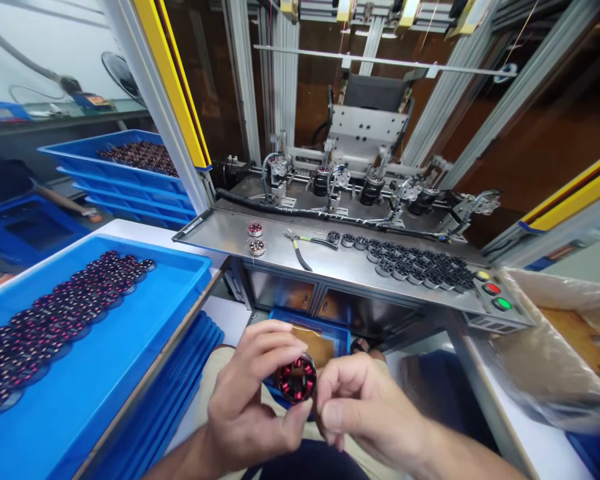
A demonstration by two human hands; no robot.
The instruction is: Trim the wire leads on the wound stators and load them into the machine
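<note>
**Fig. 1. Wound stator held in both hands, low before the steel shelf's (220,237) front edge.**
Your left hand (253,393) clasps the wound stator (297,380) by its rim. Your right hand (365,407) is pinched narrow at its right side, on rim or wire end, you cannot tell. Judged step: checking the red winding. The next move calls for a steady rim hold, clear of the wire. Finished stators (55,313) line the blue tray's (130,320) left edge; pliers (300,247) and bare cores (410,260) lie on the shelf. No writing is legible.

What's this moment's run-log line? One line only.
left hand: grips stator | right hand: at stator, grip unclear | tray: stators | shelf: pliers
</note>
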